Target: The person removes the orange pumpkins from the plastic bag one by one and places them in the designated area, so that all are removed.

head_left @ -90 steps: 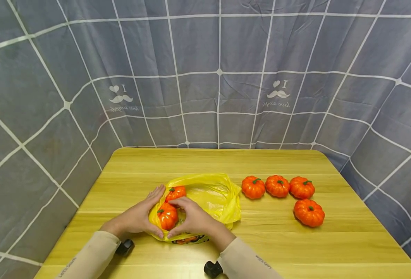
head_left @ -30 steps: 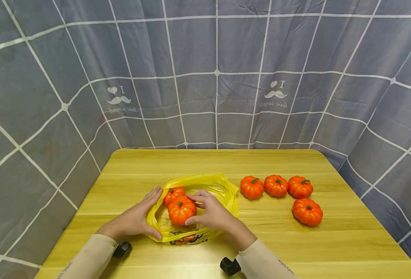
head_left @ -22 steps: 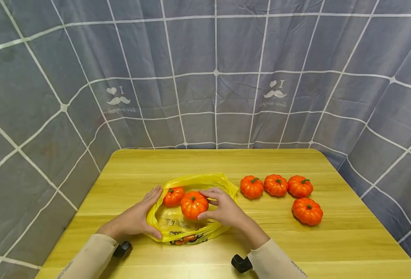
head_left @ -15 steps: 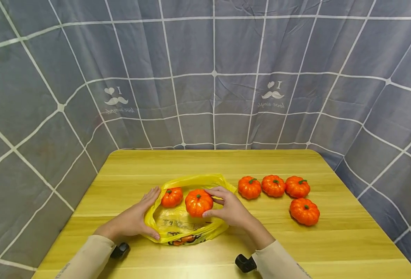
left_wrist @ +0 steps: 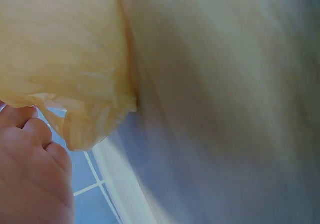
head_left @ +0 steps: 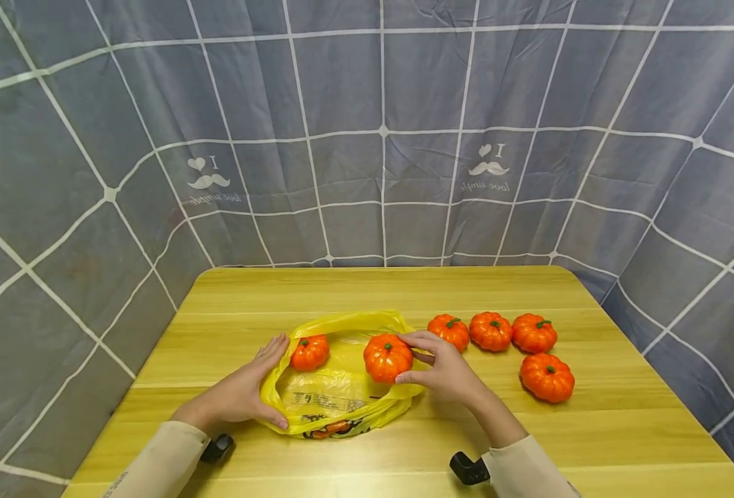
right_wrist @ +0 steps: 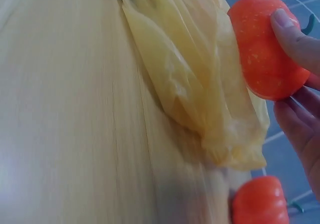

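Note:
In the head view a yellow plastic bag (head_left: 326,394) lies with its mouth spread wide, dark print on its front. My left hand (head_left: 248,391) holds the bag's left edge, thumb in front and fingers toward the back; the left wrist view shows curled fingers (left_wrist: 37,134) against the thin plastic. My right hand (head_left: 444,366) grips a small orange toy pumpkin (head_left: 388,357) with a green stem, over the bag's right rim. In the right wrist view, thumb and fingers pinch this pumpkin (right_wrist: 265,49) above the plastic. Another pumpkin (head_left: 310,353) sits inside the bag at the left.
On the wooden table (head_left: 367,290), right of the bag, a row of three pumpkins (head_left: 490,331) stands at the back, the leftmost partly hidden by my right hand. One more pumpkin (head_left: 547,377) is in front of the row's right end. A grey checked curtain (head_left: 354,166) surrounds the table.
My right hand has taken hold of a pumpkin inside the bag and carried it rightward to the right rim. The left hand stays at the bag's left edge.

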Available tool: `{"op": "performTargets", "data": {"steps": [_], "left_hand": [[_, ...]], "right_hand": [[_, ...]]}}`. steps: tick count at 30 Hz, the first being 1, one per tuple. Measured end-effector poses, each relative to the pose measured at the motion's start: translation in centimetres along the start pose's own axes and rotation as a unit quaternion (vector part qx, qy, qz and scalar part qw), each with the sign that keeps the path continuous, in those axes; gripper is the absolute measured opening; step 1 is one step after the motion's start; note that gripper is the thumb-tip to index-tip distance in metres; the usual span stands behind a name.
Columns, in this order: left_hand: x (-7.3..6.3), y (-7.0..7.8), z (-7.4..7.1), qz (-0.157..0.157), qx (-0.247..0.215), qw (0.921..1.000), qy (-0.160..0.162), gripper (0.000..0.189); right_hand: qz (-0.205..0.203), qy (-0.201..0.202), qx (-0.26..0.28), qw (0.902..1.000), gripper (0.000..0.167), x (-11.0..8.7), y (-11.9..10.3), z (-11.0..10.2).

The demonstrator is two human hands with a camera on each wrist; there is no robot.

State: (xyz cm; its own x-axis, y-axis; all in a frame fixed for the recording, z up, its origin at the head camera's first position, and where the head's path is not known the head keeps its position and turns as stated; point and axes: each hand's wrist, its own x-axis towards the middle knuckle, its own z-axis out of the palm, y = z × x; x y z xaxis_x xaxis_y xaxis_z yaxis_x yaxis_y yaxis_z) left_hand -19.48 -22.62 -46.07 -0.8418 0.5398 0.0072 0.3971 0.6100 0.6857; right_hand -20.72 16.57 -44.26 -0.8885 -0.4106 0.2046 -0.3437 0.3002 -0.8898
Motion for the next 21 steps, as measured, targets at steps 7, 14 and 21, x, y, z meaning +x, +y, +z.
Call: {"op": "performTargets", "data": {"steps": [7,14,21], "left_hand": [[-0.1,0.0,0.1,-0.002,0.008,1.0,-0.003,0.141],[0.0,0.0,0.0,-0.005,0.013,0.9999,-0.005,0.141],[0.0,-0.1,0.1,-0.01,0.012,0.9999,0.0,0.142]], "right_hand": [[0.009,0.001,-0.002,1.0,0.067,-1.4,0.7,-2.1],[0.026,0.012,-0.015,0.9995,0.069,-3.4,1.3,-4.6],[0.034,0.031,-0.039,0.9982,0.067,-5.5,2.2,-7.3]]}}
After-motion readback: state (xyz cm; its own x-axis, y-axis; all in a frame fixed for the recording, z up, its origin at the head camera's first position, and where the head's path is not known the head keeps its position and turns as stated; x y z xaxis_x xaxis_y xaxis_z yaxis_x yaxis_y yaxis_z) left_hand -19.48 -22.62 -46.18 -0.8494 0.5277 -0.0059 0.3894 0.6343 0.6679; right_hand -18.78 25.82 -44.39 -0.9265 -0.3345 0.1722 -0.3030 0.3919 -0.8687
